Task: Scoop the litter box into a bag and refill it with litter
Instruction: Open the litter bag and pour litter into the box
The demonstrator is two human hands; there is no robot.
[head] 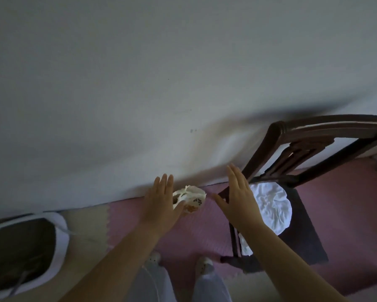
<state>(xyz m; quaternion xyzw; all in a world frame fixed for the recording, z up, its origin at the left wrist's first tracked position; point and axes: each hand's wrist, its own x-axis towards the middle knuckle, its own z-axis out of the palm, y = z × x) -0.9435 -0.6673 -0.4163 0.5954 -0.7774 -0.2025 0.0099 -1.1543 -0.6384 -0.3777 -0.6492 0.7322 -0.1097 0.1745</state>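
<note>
Holds both hands out over the pink mat (346, 214), left of the chair (326, 125). Lays the left hand (161, 203), fingers straight and together, across the near edge of the crumpled white bag (195, 196), left of the chair at the wall's (139, 105) foot; touching or not, cannot tell. Spreads the right hand (237, 198), fingers straight, thumb apart, before the chair's leg, gripping nothing. Has the litter box (60, 234) far left of the chair.

Lighting: dim, cool, diffuse. Soft shadow band on wall (183, 83) above chair (313, 136). Focus: soft overall, slight motion blur. Wide-angle bending at edges. Litter box (59, 240) interior very dark.
</note>
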